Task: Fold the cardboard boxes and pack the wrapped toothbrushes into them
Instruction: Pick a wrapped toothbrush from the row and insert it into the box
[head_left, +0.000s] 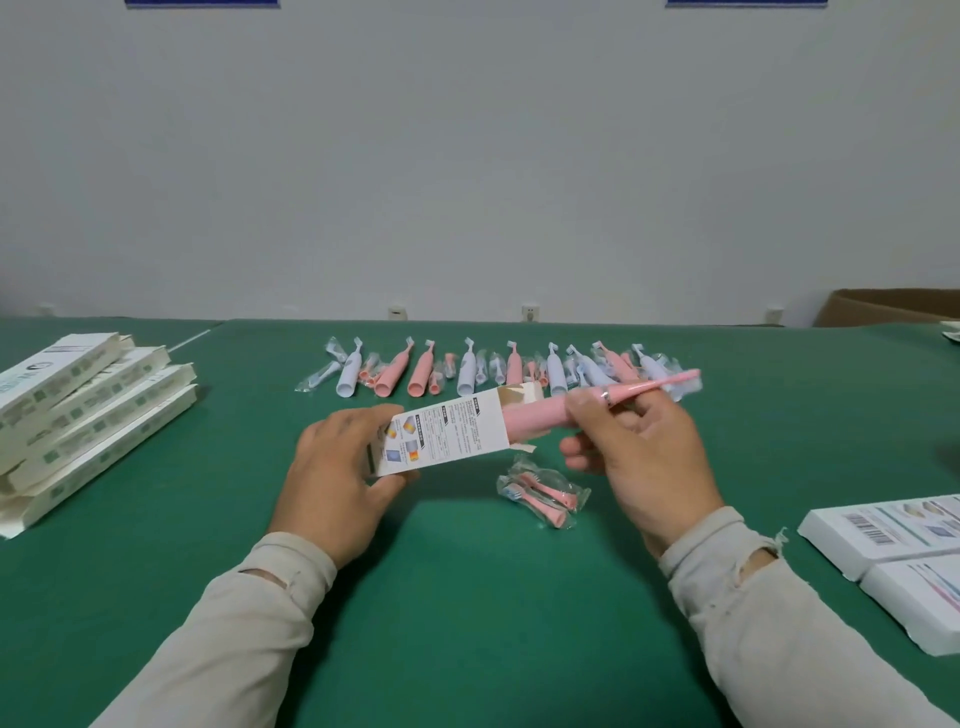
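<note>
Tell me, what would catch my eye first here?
Two hands mid-table: the left hand holds a white box while the right hand slides a pink toothbrush into its open end. Behind them a row of pink and pale wrapped toothbrushes lies across the green table. A stack of boxes sits far left, and a packet of pink brush heads lies just below the hands.

We see the left hand gripping a white box; the right hand holds a pink toothbrush, base inside the box's open end, above the green table.
</note>
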